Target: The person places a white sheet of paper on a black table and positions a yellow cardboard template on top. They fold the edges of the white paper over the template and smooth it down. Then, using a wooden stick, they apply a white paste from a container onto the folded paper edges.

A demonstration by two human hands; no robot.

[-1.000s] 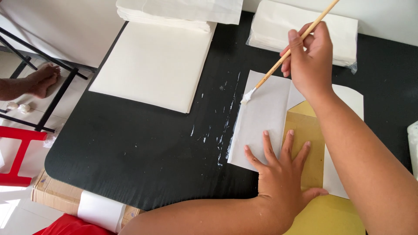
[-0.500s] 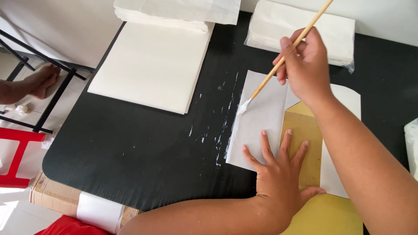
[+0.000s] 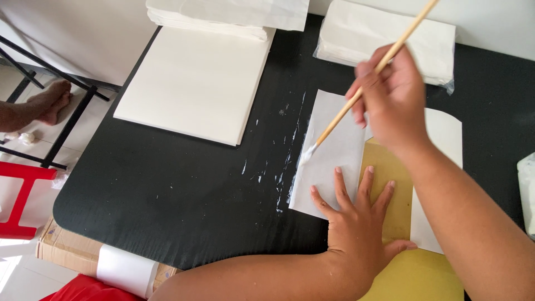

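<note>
My left hand (image 3: 356,228) lies flat, fingers spread, pinning the white paper (image 3: 331,153) to the black tabletop (image 3: 167,189) — my right hand (image 3: 393,100) pinches a brush (image 3: 362,89), its gluey tip at the paper's edge.

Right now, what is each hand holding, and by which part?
The right hand grips a wooden-handled brush mid-handle, bristle tip on the white paper sheet. The left hand holds nothing; it presses flat on that sheet.

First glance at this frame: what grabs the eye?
The right hand holds a long wooden brush with its white-tipped end on the left edge of a white paper sheet, mid-table. The left hand lies flat, fingers spread, pinning that sheet and a yellow board. White smears streak the black table just left of the sheet.
</note>
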